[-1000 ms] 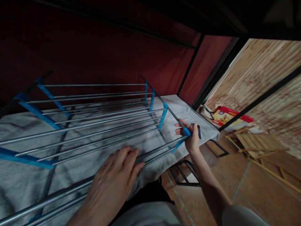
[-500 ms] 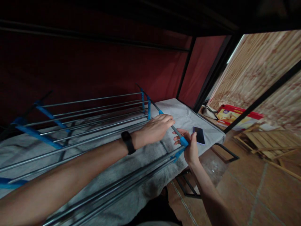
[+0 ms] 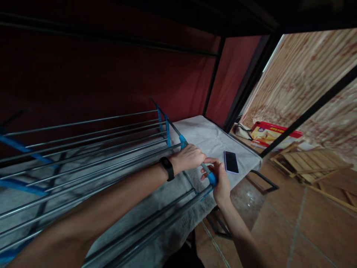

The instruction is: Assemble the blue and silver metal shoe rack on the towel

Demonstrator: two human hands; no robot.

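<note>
A metal drying rack (image 3: 117, 166) with blue plastic joints lies across a bed covered by a grey sheet (image 3: 208, 130). My left hand (image 3: 191, 156), with a black band at the wrist, is closed round the rack's side tube between two blue joints. Close beside it, my right hand (image 3: 220, 178) has its fingers curled about the same tube at the nearer blue corner joint (image 3: 212, 179). Its thumb lies over the top, and some fingers are hidden behind the tube. A phone (image 3: 231, 162) with a dark screen rests on the sheet right of my hands.
Black bed-frame posts (image 3: 214, 76) stand behind and to the right. On the floor are a folded wooden slatted piece (image 3: 312, 163) and a red and yellow box (image 3: 272, 134). A black metal bar (image 3: 267, 182) juts out beyond the bed's edge.
The rack has shifted left in view as the camera turned slightly. My left hand has come lower along the tube, nearer my right hand, whose fingers have closed more.
</note>
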